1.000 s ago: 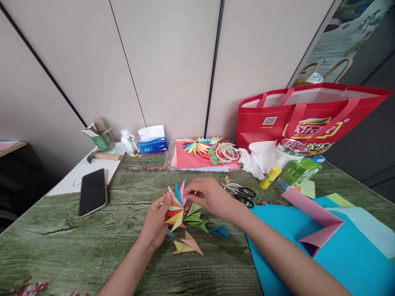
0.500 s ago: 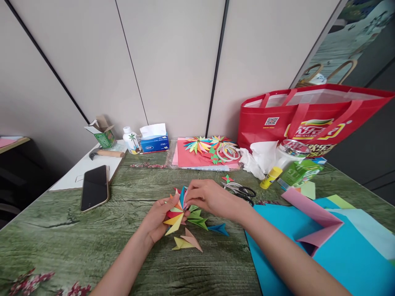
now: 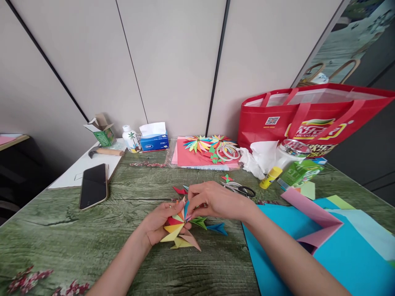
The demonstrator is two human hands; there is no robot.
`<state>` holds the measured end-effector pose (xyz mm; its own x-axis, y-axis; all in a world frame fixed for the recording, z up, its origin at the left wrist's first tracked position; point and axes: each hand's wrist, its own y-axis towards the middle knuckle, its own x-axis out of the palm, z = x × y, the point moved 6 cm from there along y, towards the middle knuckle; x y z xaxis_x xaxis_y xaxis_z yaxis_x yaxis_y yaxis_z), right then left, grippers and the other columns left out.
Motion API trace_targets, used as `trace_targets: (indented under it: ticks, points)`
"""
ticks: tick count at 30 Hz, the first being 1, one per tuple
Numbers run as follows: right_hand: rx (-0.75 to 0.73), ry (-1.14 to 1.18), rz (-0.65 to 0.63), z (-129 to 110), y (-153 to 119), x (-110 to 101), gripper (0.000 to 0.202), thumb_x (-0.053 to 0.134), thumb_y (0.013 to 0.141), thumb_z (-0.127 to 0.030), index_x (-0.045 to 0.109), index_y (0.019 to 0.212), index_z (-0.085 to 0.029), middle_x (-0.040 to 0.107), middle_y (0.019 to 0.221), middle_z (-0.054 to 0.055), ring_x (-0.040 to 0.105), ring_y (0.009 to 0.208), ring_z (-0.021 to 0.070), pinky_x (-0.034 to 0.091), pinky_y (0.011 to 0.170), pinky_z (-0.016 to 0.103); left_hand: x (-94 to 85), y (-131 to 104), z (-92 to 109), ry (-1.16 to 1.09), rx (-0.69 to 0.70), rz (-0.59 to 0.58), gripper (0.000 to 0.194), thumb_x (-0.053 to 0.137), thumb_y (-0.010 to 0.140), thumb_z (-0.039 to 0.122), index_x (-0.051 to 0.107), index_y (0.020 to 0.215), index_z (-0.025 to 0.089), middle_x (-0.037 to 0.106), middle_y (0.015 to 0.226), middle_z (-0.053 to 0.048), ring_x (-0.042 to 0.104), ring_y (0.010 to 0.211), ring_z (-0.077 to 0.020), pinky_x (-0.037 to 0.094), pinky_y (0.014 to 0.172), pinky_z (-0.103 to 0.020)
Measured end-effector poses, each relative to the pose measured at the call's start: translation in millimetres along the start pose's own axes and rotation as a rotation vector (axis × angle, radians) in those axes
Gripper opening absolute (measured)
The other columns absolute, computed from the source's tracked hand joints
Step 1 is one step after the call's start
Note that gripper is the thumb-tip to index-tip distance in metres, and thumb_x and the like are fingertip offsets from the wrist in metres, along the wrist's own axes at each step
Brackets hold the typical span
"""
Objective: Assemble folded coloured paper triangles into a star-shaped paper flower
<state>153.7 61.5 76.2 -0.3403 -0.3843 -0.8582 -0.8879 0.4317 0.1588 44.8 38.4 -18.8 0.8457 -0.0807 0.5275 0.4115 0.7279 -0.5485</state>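
A multicoloured folded-paper pinwheel (image 3: 175,224) fans out in my left hand (image 3: 159,220), which is closed on its left side with the thumb on top. My right hand (image 3: 212,200) pinches the pinwheel's right edge at a pink piece; its fingertips partly cover that spot. Close beneath the hands lie loose folded pieces: a green one (image 3: 200,222), a blue one (image 3: 217,228), a peach one (image 3: 191,240) and a yellow one (image 3: 180,243). A red piece (image 3: 179,190) rests just behind the pinwheel.
Scissors (image 3: 239,189), a glue stick (image 3: 270,177) and blue paper sheets (image 3: 268,234) are at the right. Behind stand a red bag (image 3: 259,123) and a tissue box (image 3: 154,142); finished paper stars (image 3: 197,144) lie on a pack. A phone (image 3: 94,186) and hammer (image 3: 106,151) are left.
Both hands have moved slightly down toward me with the pinwheel, which now overlaps the yellow piece. The red piece behind it has come into view. The right hand still pinches the right edge.
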Motion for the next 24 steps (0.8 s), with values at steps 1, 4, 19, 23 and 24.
trace_targets:
  ticks: [1, 4, 19, 23, 24]
  points:
    - [0.0, -0.012, -0.009, -1, -1, 0, 0.018, 0.057, 0.08, -0.034, 0.069, 0.086, -0.022, 0.059, 0.082, 0.0, 0.053, 0.072, 0.0101, 0.035, 0.063, 0.021, 1.7, -1, -1, -0.002, -0.008, -0.013, 0.021, 0.068, 0.068, 0.027, 0.065, 0.07, 0.006, 0.066, 0.061, -0.009, 0.062, 0.048, -0.0155, 0.05, 0.046, -0.024]
    - [-0.01, -0.033, -0.03, -4, -2, 0, 0.015, 0.058, 0.079, -0.033, 0.067, 0.085, -0.022, 0.06, 0.082, -0.001, 0.054, 0.072, 0.0096, 0.032, 0.061, 0.021, 4.7, -3, -1, 0.003, -0.021, -0.038, 0.022, 0.07, 0.066, 0.027, 0.065, 0.067, 0.006, 0.066, 0.061, -0.009, 0.062, 0.047, -0.0155, 0.051, 0.047, -0.025]
    - [-0.032, -0.014, -0.14, -16, -5, -3, 0.014, 0.058, 0.08, -0.032, 0.067, 0.086, -0.023, 0.061, 0.085, -0.001, 0.055, 0.072, 0.0089, 0.034, 0.06, 0.02, 13.3, -4, -10, 0.042, -0.055, -0.154, 0.025, 0.074, 0.06, 0.03, 0.066, 0.067, 0.007, 0.066, 0.058, -0.01, 0.061, 0.046, -0.0164, 0.046, 0.042, -0.023]
    - [-0.045, -0.018, -0.16, -19, -6, 0, 0.015, 0.059, 0.079, -0.031, 0.065, 0.09, -0.022, 0.062, 0.086, 0.0, 0.057, 0.079, 0.0108, 0.036, 0.064, 0.02, 17.2, -5, -10, 0.047, -0.043, -0.208, 0.021, 0.072, 0.063, 0.028, 0.066, 0.063, 0.008, 0.066, 0.059, -0.01, 0.061, 0.046, -0.0162, 0.046, 0.042, -0.023]
    - [-0.047, -0.016, -0.162, -19, -6, 0, 0.016, 0.059, 0.079, -0.031, 0.065, 0.091, -0.022, 0.062, 0.087, 0.0, 0.057, 0.08, 0.011, 0.036, 0.064, 0.02, 17.2, -5, -10, 0.05, -0.041, -0.219, 0.02, 0.071, 0.064, 0.028, 0.066, 0.064, 0.008, 0.066, 0.059, -0.01, 0.061, 0.046, -0.0162, 0.046, 0.043, -0.023]
